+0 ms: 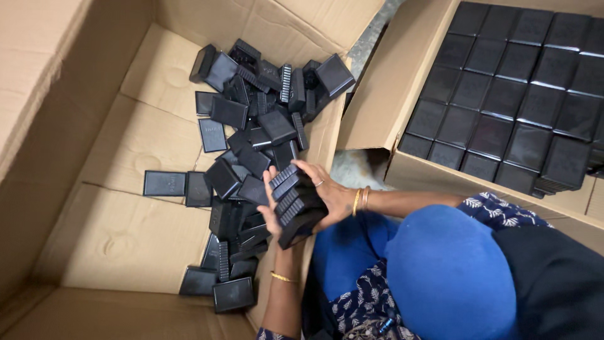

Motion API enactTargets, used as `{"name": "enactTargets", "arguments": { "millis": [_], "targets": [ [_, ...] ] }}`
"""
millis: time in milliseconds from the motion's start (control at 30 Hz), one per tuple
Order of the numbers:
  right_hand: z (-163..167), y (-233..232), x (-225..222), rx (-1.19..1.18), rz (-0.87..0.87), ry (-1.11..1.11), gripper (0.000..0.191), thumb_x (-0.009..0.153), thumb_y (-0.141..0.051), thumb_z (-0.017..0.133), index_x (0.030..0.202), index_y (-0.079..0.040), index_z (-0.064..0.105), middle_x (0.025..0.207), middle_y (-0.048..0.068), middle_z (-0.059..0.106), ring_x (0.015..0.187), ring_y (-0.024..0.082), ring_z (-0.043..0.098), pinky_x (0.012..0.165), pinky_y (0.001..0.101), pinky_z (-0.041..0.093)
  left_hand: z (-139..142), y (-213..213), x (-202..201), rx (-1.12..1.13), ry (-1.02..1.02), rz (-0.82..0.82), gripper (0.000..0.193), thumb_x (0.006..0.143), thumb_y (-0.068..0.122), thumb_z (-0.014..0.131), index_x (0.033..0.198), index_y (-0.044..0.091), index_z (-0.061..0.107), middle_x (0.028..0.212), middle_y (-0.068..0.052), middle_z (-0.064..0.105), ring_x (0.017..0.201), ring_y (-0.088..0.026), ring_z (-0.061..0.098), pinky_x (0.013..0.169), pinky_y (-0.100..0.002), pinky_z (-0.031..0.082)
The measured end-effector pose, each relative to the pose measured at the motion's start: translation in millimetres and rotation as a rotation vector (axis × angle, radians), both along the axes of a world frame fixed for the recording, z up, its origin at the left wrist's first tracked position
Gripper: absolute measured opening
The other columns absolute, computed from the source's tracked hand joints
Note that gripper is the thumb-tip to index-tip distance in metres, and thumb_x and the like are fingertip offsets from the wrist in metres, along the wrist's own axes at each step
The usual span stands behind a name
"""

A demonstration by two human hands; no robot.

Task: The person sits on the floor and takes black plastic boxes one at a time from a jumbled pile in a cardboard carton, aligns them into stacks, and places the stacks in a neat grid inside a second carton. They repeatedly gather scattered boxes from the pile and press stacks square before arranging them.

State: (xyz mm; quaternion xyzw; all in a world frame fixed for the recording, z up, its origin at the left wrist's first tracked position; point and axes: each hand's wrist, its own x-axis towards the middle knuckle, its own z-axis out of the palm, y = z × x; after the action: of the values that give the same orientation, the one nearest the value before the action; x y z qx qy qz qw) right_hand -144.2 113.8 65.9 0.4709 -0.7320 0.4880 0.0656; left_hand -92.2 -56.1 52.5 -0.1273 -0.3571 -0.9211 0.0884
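On the left stands a large open cardboard box (119,151), its brown flaps folded out flat, and across its floor lies a loose heap of small black square plastic caps (251,119), some face up with a smooth top, others on edge showing ribbed sides. A single cap (164,183) lies apart at the left edge of the heap, flat on the cardboard, with another (233,294) lying flat at the near end of the pile. Just right of the heap's middle, over the box's right wall, the person's two hands meet around a short stack of caps (296,204), the ribbed edges of the pieces lined up side by side and facing up. The left hand (272,214), a thin gold bangle on its wrist, presses its palm and fingers against the left side of the stack, fingers spread and pointing away from the body. The right hand (327,192), with a ring on one finger and two bangles at the wrist, cups the stack from the right and above, its fingers curled over the top pieces. Both hands are closed onto the stack, which sits squeezed between them, just above the loose caps below. Further right, beyond the person's blue clothing, a second cardboard box (402,167) holds black caps packed in a neat grid (503,94), flat tops up and touching edge to edge.
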Motion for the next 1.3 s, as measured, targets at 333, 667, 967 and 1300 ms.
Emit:
{"name": "enactTargets", "arguments": {
  "millis": [333, 667, 967, 1300],
  "targets": [
    [-0.5, -14.4, 16.6, -0.064, -0.033, 0.122, 0.154, 0.057, -0.050, 0.098, 0.162, 0.000, -0.003, 0.164, 0.033, 0.013, 0.153, 0.051, 0.022, 0.128, 0.0545, 0.022, -0.8, -2.1, -5.6, -0.143, 0.026, 0.125, 0.094, 0.102, 0.070, 0.033, 0.167, 0.008, 0.005, 0.176, -0.006, 0.010, 0.161, -0.026, 0.015, 0.132, -0.049, 0.016],
    [-7.2, -10.6, -2.6, 0.072, -0.017, -0.107, 0.161, 0.054, -0.054, 0.096, 0.159, 0.008, -0.010, 0.162, 0.039, 0.009, 0.151, 0.054, 0.018, 0.125, 0.0511, 0.020, -12.2, -3.0, -2.1, 0.081, -0.132, -0.081, 0.083, 0.100, 0.071, 0.030, 0.167, 0.025, 0.011, 0.165, -0.016, 0.031, 0.145, -0.038, 0.041, 0.118, -0.055, 0.037],
    [-8.4, -20.3, 2.7, 0.024, -0.047, -0.033, 0.164, 0.051, -0.063, 0.095, 0.161, 0.010, -0.003, 0.158, 0.041, 0.023, 0.150, 0.055, 0.024, 0.124, 0.0523, 0.023, 19.0, 10.2, 9.7, 0.147, -0.108, -0.062, 0.090, 0.093, 0.078, 0.051, 0.157, 0.016, 0.038, 0.153, -0.013, 0.046, 0.141, -0.034, 0.046, 0.123, -0.052, 0.036],
    [75.6, 18.9, 9.6, -0.023, -0.192, -0.218, 0.162, 0.041, -0.064, 0.093, 0.165, -0.005, 0.008, 0.157, 0.028, 0.032, 0.147, 0.044, 0.035, 0.122, 0.0458, 0.030, -25.8, -15.6, -21.2, -0.228, -0.238, -0.404, 0.087, 0.088, 0.071, 0.059, 0.153, 0.017, 0.040, 0.152, -0.009, 0.049, 0.143, -0.031, 0.043, 0.123, -0.048, 0.035]
  ]
}}
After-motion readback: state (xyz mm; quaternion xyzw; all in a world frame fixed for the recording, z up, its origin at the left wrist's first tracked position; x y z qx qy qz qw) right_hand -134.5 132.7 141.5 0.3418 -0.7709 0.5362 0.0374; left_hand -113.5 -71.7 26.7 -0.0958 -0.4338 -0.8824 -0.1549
